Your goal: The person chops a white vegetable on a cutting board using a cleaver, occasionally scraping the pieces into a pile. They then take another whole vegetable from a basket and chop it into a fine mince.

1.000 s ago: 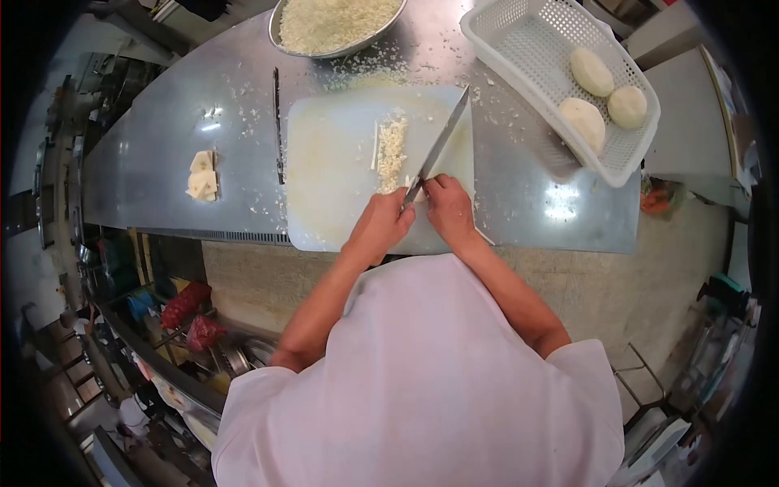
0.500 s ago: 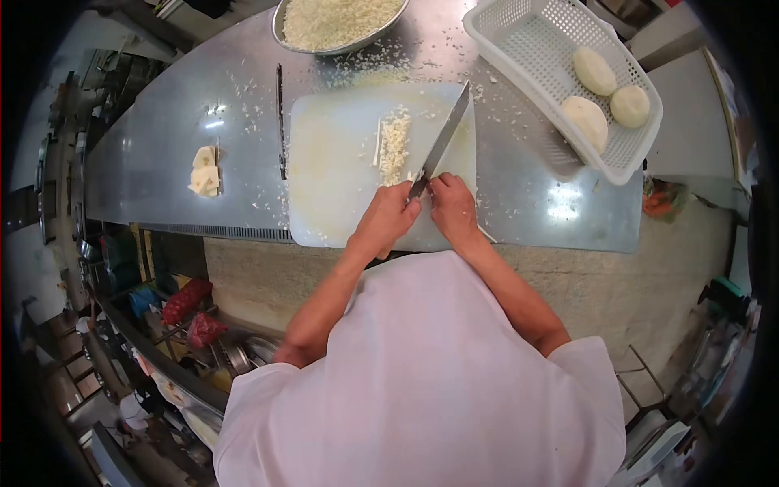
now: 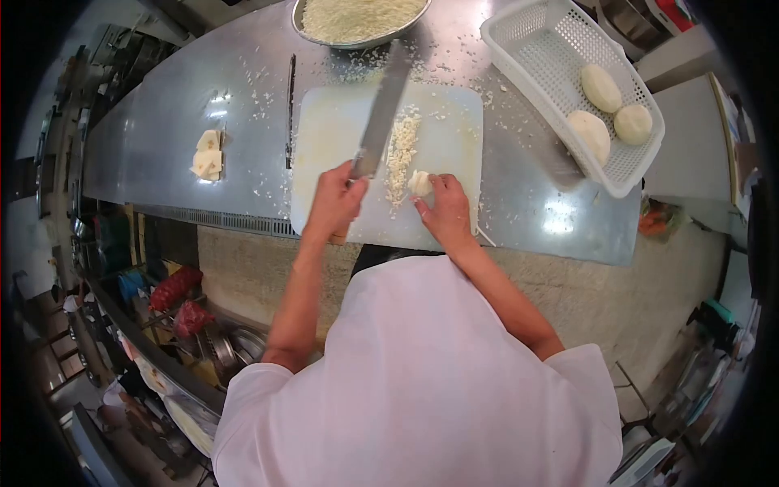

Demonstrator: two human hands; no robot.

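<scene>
My left hand (image 3: 337, 199) is wrapped round the handle of a long kitchen knife (image 3: 381, 114). Its blade, slightly blurred, points away over the left half of the white cutting board (image 3: 324, 122). On the board's right half, my right hand (image 3: 448, 209) grips a small bunch of pale vegetable sticks (image 3: 419, 183) between thumb and fingers. Between the blade and that hand lies a strip of diced pale vegetable (image 3: 400, 154) running away from me.
A metal bowl (image 3: 365, 42) heaped with pale dice stands at the back. The white perforated basket (image 3: 519, 65) at right holds three peeled roundish vegetables (image 3: 600, 88). Cut pale slices (image 3: 208, 158) lie on the steel table (image 3: 162, 138) at left. Small bits are scattered around the board.
My left hand has carried the knife left, away from the right hand and the diced strip. My right hand has shifted slightly nearer to me, and the pale sticks in it now show.
</scene>
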